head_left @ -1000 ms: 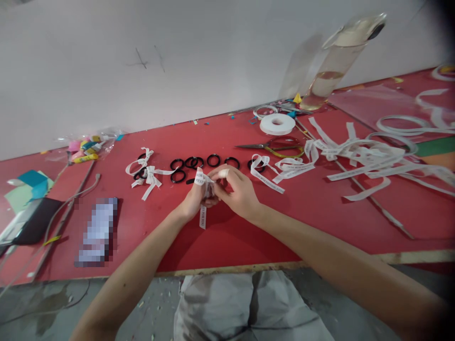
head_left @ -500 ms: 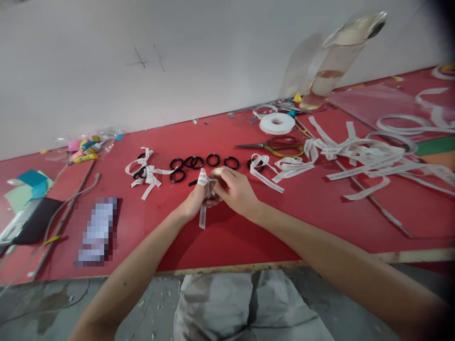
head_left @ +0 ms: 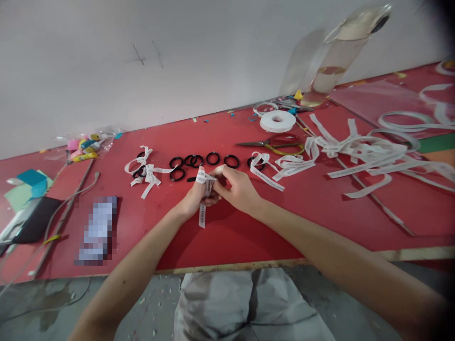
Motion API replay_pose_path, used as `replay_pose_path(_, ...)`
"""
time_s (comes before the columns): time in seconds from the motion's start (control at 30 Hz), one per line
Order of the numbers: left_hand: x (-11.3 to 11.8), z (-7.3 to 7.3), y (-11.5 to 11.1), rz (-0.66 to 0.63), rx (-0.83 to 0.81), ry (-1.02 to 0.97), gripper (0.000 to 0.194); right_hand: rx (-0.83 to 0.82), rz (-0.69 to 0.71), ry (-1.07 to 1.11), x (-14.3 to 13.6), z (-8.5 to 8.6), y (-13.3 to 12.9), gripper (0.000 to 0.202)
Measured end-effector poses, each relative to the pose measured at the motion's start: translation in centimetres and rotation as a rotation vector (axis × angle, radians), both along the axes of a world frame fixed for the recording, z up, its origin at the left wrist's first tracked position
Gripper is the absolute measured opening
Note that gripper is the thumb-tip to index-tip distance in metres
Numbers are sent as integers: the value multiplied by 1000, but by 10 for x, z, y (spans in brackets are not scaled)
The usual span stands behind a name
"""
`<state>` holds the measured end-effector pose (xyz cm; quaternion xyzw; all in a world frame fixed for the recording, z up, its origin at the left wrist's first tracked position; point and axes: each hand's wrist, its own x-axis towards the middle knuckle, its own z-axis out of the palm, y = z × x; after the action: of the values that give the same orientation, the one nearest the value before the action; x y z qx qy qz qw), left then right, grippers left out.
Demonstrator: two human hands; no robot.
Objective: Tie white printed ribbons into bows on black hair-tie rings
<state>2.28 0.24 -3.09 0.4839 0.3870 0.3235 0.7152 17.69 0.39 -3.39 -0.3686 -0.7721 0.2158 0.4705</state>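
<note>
A white printed ribbon (head_left: 202, 216) hangs below my left hand (head_left: 195, 196), and part of it wraps over the thumb. My left hand is closed on this ribbon. Close against it on the right, my right hand (head_left: 237, 188) pinches the ribbon between its bent fingers; the exact grip is partly hidden. Several black rings (head_left: 194, 161) lie just beyond the hands. To the left are rings with white ribbon bows (head_left: 151, 175). Another black ring (head_left: 256, 164) lies on the right, partly under a loose printed ribbon (head_left: 267, 179).
Scissors (head_left: 268, 144) and a white ribbon roll (head_left: 277, 121) lie behind the rings. A pile of ribbons (head_left: 369, 156) spreads on the right, below a clear bottle (head_left: 327, 76). A blurred-out phone (head_left: 97, 229) and a black pouch (head_left: 37, 220) are on the left of the red table (head_left: 227, 246).
Both hands stay together at the ribbon, with only a slight shift of the fingers. The view has moved very slightly.
</note>
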Motion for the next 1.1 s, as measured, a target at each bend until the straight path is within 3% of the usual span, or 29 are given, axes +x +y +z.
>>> replay_pose_path(0.43,-2,2,1,-64,51,-3,68,-92,86,48,3,5,0,15)
replay_pose_path(0.67,-1,7,-1,-110,59,43,66,-184,273,-31,11,8,7,5)
replay_pose_path(0.8,-2,7,-1,-135,86,34,65,-147,328,-31,16,8,9,3)
replay_pose_path(1.1,-2,7,-1,-154,73,27,66,-199,290,0,13,7,6,3)
